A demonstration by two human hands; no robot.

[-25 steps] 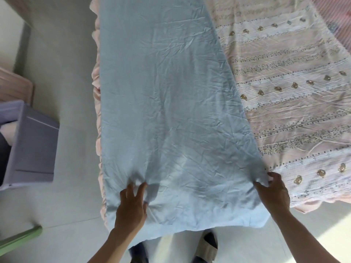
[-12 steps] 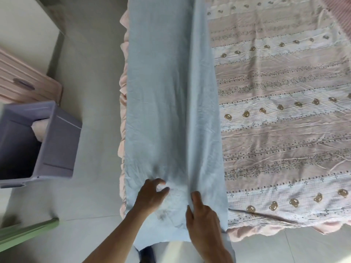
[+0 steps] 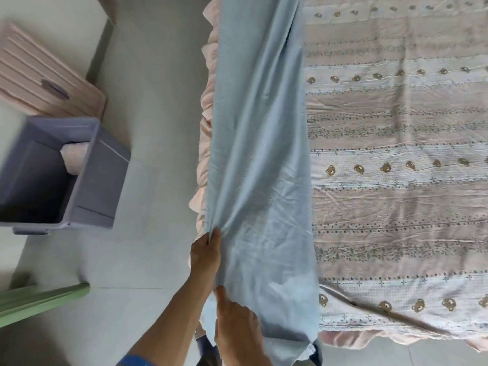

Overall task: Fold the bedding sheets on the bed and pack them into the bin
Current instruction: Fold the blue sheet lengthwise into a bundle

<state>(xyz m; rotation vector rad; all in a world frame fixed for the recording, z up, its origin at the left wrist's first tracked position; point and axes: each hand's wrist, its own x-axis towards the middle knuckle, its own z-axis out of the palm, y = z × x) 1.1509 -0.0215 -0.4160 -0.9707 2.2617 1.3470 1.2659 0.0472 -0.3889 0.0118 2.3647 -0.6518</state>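
Pale blue cotton sheet point(image 3: 261, 154): folded into a narrow strip, laid lengthwise along left edge of pink bear-print bedspread point(image 3: 396, 207), pointing straight away from body, near end overhanging bed foot.
Left hand point(image 3: 207, 250): pinching strip's left edge.
Right hand point(image 3: 237, 326): resting on near end, thumb straight; finger curl unclear.
Purple plastic bin point(image 3: 103, 180): on floor, left, well apart.

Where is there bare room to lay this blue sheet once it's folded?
Bare: the patterned bedspread right of the blue sheet, and the floor between the bin and the bed's frill. Crowded: the sheet's near-left edge, at the left hand and right hand.
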